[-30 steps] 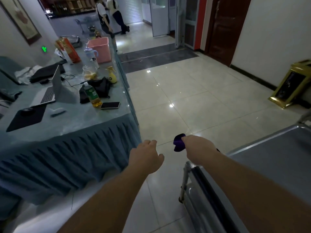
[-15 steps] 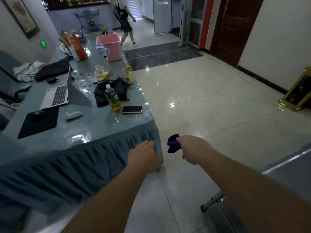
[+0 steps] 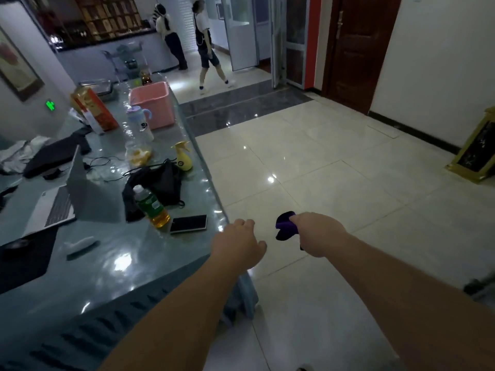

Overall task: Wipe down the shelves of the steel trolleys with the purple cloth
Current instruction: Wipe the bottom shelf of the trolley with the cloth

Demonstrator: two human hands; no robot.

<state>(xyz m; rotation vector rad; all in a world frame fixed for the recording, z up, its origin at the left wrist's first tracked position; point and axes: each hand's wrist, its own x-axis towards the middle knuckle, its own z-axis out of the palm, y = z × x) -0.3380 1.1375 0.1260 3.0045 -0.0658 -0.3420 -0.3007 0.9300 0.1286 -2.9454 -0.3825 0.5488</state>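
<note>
1. Open tiled floor (image 3: 334, 183) stretches ahead and to the right of both hands, with nothing standing on it up to the dark threshold strip (image 3: 241, 108).
2. The long table (image 3: 134, 263) walls off the left side; its corner lies just under the left hand (image 3: 235, 245).
3. On the table's near edge a phone (image 3: 188, 224) and a drink bottle (image 3: 152, 207) stand close to that hand.
4. Further along the table edge sit a yellow spray bottle (image 3: 183, 156) and a pink tub (image 3: 152, 104).
5. A gold-framed picture (image 3: 476, 153) leans against the right wall.
6. Two people (image 3: 206, 46) stand by the far doorway.
</note>
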